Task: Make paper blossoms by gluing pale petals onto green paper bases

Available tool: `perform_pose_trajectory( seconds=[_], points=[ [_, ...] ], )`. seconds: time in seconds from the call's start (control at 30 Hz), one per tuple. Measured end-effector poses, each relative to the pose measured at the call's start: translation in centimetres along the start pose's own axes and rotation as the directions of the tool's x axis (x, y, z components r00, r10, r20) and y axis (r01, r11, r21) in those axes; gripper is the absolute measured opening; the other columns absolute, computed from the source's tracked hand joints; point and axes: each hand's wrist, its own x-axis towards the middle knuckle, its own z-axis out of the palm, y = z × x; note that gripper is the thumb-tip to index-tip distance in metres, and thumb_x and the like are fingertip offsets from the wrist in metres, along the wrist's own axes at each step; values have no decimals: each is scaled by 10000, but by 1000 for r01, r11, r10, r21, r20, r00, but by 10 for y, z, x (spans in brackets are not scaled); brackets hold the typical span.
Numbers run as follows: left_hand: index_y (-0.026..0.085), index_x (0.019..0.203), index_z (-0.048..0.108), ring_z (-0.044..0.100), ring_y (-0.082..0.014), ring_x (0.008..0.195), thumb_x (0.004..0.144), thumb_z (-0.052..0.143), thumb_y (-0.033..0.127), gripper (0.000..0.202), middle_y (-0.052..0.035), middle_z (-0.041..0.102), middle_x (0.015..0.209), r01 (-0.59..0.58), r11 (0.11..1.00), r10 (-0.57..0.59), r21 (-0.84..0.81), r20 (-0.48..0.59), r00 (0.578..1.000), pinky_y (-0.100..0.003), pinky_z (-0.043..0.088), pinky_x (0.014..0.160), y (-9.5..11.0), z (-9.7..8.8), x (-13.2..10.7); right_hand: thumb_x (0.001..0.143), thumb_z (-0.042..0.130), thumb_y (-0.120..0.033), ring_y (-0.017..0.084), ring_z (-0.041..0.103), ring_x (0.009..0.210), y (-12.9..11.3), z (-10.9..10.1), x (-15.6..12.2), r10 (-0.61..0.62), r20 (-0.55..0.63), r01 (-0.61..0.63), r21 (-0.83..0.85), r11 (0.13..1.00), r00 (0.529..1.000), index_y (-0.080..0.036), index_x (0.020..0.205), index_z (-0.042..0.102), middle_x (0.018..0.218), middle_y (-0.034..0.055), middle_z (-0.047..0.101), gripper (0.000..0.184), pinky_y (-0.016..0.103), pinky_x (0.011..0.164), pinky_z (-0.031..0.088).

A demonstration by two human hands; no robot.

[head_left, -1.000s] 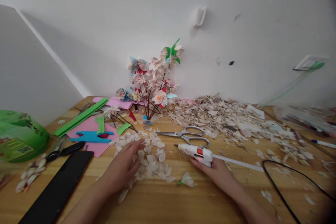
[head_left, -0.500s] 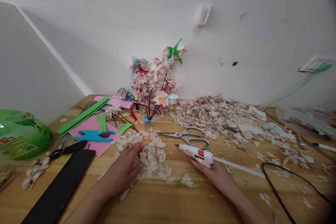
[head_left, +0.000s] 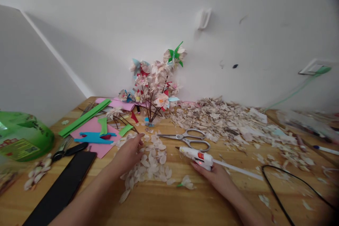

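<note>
My right hand [head_left: 215, 176] is closed around the handle of a white hot glue gun [head_left: 194, 154], which lies low over the table with its nozzle pointing left and a red light lit. A long white glue stick [head_left: 239, 170] sticks out of its back. Over the left part of a patch of pale dried petals [head_left: 152, 160] reaches my left hand [head_left: 129, 153], its fingers slightly apart and nothing visible in them. Just beyond the gun lie metal scissors [head_left: 189, 137]. A small white flower with a green base [head_left: 186, 182] rests between my hands.
Dried-petal flowers on stems [head_left: 156, 81] stand by the wall. A heap of petal scraps [head_left: 225, 116] spreads behind right. Coloured paper [head_left: 91, 127], a black phone [head_left: 62, 183] and a green container [head_left: 23, 136] are on the left. A black cable [head_left: 275, 192] curves at right.
My left hand has moved a little forward over the petals, uncovering some nearer ones. My right hand keeps the glue gun in nearly the same place. The view has shifted slightly.
</note>
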Motion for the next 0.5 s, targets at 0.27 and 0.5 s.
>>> perform_pose_trajectory(
  seconds=[0.27, 0.5],
  points=[
    [177, 1096, 476, 552, -135, 601, 611, 512, 63, 499, -16, 612, 766, 89, 968, -86, -236, 24, 996, -249, 420, 576, 5, -4, 7, 655, 619, -469, 313, 613, 983, 1, 1, 1, -15, 4, 15, 96, 995, 1000, -167, 951, 689, 1011, 60, 698, 429, 419, 879, 458],
    [168, 1019, 450, 622, -159, 615, 574, 679, 283, 514, 19, 619, 645, 169, 732, -209, -660, 20, 978, -272, 482, 580, 21, 1, -12, 644, 622, -490, 319, 627, 948, -8, 0, -12, -37, -82, 49, 157, 986, 996, -190, 890, 707, 948, 57, 720, 397, 444, 877, 458]
  ],
)
